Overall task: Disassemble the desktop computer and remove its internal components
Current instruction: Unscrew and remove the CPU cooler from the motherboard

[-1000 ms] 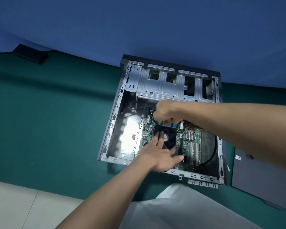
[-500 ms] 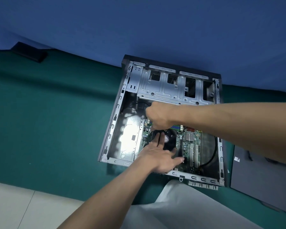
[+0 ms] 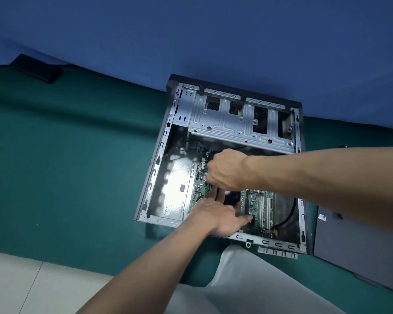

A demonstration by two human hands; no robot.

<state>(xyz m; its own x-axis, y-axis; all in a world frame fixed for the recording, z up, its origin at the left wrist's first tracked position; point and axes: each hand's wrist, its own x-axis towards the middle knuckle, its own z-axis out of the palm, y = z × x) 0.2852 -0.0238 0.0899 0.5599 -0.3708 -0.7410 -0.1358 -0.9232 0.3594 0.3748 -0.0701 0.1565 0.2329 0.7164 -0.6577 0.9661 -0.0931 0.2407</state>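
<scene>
1. Lying in the open case, the board is found beneath both hands.
2. The fan is pressed by the flat left hand.
3. The right hand is curled just beyond; its hold cannot be told.
4. The board is judged stiff but fragile: edges are to be held.

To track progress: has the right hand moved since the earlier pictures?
Yes. The right hand slid nearer, away from the silver metal drive cage, toward the black cooling fan.
</scene>
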